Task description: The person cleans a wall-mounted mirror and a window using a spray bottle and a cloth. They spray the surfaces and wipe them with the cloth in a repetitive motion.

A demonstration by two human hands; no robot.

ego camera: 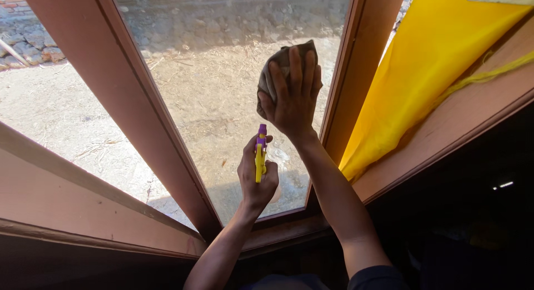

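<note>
Crumpled grey cloth (278,67) (against glass (222,89))

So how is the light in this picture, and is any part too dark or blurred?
Head view: strong sun on the ground behind the window glass and on the yellow curtain; the room at lower right is nearly black. The right hand with the cloth and the left hand with the spray bottle are sharp.
</note>
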